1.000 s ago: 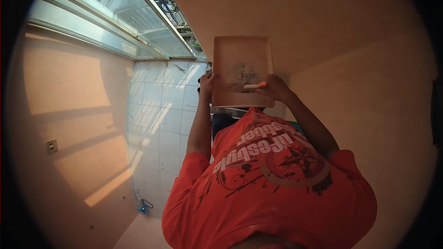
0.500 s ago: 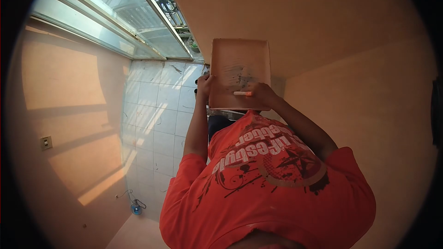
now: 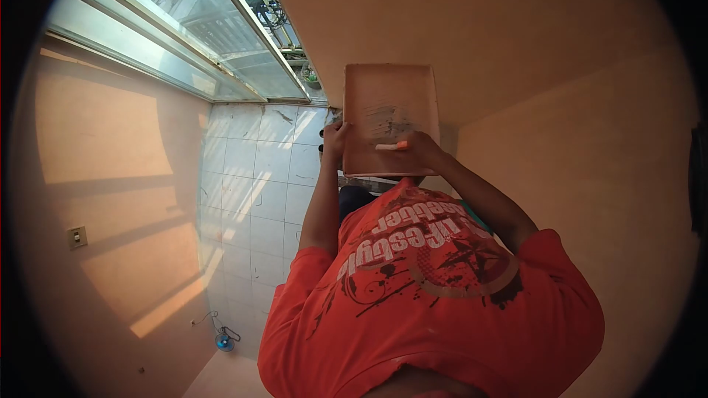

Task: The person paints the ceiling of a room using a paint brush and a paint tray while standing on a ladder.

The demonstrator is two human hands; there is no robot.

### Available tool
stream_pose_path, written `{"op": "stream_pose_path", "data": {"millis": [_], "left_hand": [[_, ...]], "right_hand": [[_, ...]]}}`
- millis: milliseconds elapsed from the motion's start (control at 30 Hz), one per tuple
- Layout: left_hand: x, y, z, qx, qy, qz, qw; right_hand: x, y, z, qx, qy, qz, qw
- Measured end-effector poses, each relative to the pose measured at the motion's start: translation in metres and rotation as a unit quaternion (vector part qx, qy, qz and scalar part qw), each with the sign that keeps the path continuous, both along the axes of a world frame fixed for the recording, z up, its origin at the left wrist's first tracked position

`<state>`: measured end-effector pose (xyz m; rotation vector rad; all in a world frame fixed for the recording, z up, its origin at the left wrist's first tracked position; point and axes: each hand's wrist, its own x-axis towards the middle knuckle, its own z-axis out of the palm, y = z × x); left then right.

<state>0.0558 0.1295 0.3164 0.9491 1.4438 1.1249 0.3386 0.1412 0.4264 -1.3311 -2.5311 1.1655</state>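
Over the last second the right hand (image 3: 424,153), closed around an orange-tipped marker (image 3: 391,147), slid slightly lower across the smudged tile (image 3: 391,99), which the left hand (image 3: 334,140) gripped by its edge, held up before the chest.

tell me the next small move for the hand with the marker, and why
Probably tip the marker down so its point meets the tile. The right hand holds it lying flat across the tile's lower part, and the left hand already grips the tile's edge to steady it.
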Motion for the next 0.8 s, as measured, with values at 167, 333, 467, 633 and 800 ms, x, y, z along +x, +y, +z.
{"op": "stream_pose_path", "data": {"millis": [167,333,467,633,800], "left_hand": [[0.007,-0.003,0.014,0.024,-0.008,0.025,0.999],[0.003,0.002,0.001,0.038,0.019,0.007,0.999],[-0.004,0.002,0.003,0.031,0.012,-0.021,0.999],[-0.005,0.004,-0.003,0.012,-0.037,-0.040,0.998],[-0.006,0.009,0.002,-0.012,-0.097,-0.043,0.994]], "right_hand": [[-0.016,-0.012,0.076,0.057,-0.003,0.025,0.998],[-0.021,-0.011,0.008,0.061,-0.101,-0.085,0.989],[-0.017,-0.023,0.039,0.058,0.076,-0.065,0.993],[-0.009,-0.023,0.032,0.129,0.260,-0.229,0.929],[-0.001,-0.049,0.032,0.020,0.331,-0.350,0.876]]}}
